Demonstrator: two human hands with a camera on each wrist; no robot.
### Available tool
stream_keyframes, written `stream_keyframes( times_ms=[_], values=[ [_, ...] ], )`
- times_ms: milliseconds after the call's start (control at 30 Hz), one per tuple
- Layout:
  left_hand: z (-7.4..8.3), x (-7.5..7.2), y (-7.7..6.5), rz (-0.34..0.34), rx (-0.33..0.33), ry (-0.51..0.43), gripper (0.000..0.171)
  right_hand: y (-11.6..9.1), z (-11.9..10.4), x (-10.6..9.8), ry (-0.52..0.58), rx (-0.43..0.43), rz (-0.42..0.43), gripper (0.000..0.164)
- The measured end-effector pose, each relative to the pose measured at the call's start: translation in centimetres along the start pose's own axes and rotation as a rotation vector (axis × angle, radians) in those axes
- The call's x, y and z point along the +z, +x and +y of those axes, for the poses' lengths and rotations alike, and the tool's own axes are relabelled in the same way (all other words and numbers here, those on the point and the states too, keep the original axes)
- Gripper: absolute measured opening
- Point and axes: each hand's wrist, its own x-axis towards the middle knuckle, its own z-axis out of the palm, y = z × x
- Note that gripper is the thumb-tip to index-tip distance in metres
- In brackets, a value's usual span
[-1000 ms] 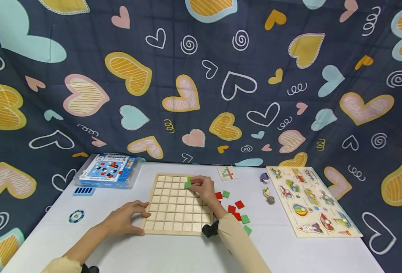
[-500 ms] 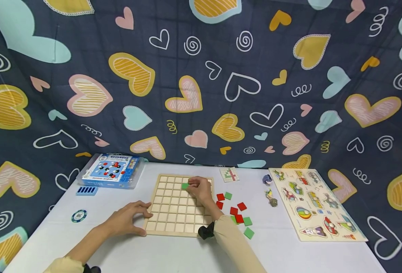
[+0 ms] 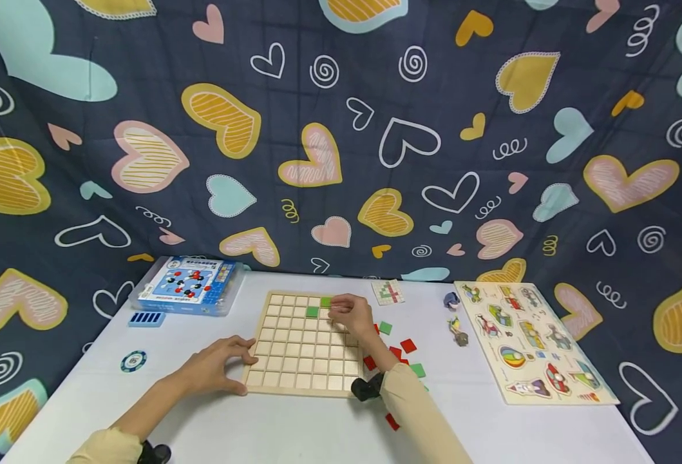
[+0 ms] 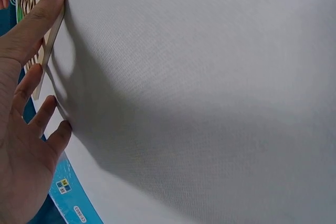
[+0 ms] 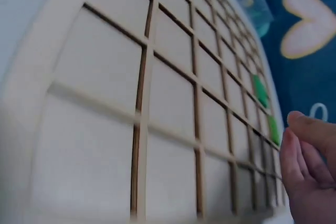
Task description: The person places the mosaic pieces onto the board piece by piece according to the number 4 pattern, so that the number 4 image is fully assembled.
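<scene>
A wooden grid board [image 3: 303, 392] lies on the white table, divided into many square cells. Two green square tiles sit in its far rows: one green tile [image 3: 312, 312] toward the middle, another green tile [image 3: 326, 301] against the far rim. My left hand [image 3: 216, 367] touches the board's left edge with its fingers spread; in the left wrist view the thumb [image 4: 47, 6] lies on that edge. Over the board's far right part is my right hand [image 3: 355, 318], just right of the tiles. Its fingers are loosely bent, and nothing shows between thumb and fingertips [image 5: 295, 121].
Red tiles [image 3: 408, 346] and green tiles [image 3: 418, 370] lie scattered right of the board. Behind them is a small pattern card [image 3: 388, 292]. A picture puzzle board [image 3: 526, 348] and small figures [image 3: 458, 332] are farther right. At left are a boxed set [image 3: 187, 287], blue block [image 3: 146, 319] and round chip [image 3: 134, 361].
The right hand slid one green tile leftward within the far rows, then drew back to the right, away from it. The left hand stayed at the board's edge.
</scene>
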Motion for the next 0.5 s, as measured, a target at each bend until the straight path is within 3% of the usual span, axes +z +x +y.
stream_keyframes(
  times_ms=[167,400,500],
  values=[
    [0.2,-0.1,0.1,0.001,0.002,-0.001,0.044,-1.7,-0.4,-3.8,0.016,0.051,0.049,0.028],
    [0.1,-0.1,0.1,0.005,0.019,-0.002,0.044,-3.5,0.5,-9.2,-0.255,0.149,0.128,0.028],
    [0.0,0.0,0.1,0.004,0.030,-0.004,0.044,-3.6,1.2,-10.6,-0.293,0.181,0.111,0.031]
  ],
)
